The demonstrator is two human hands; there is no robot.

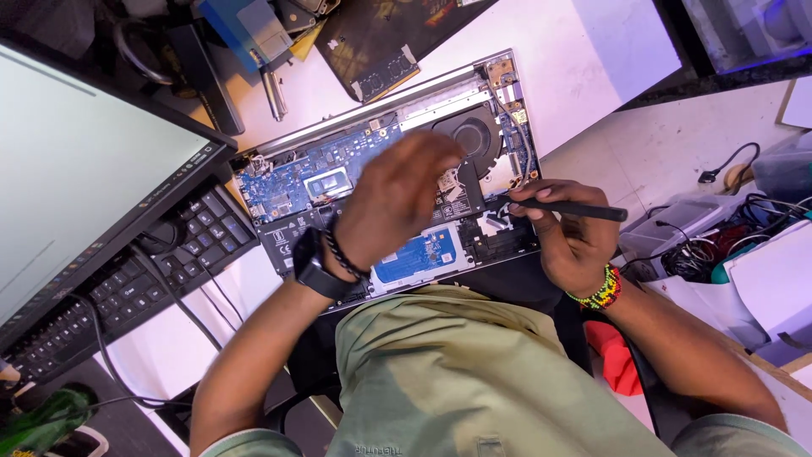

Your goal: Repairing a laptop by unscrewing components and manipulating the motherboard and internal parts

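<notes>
Though blurred, slim matte-black tool (pixel 568 208)

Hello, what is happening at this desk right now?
A person sits over an opened silver laptop with its bottom cover off, its blue circuit board and black round fan exposed. The left hand, blurred, hovers over the middle of the board. The right hand holds a thin black pen-shaped tool at the laptop's right side. A black keyboard lies on the left.
</notes>
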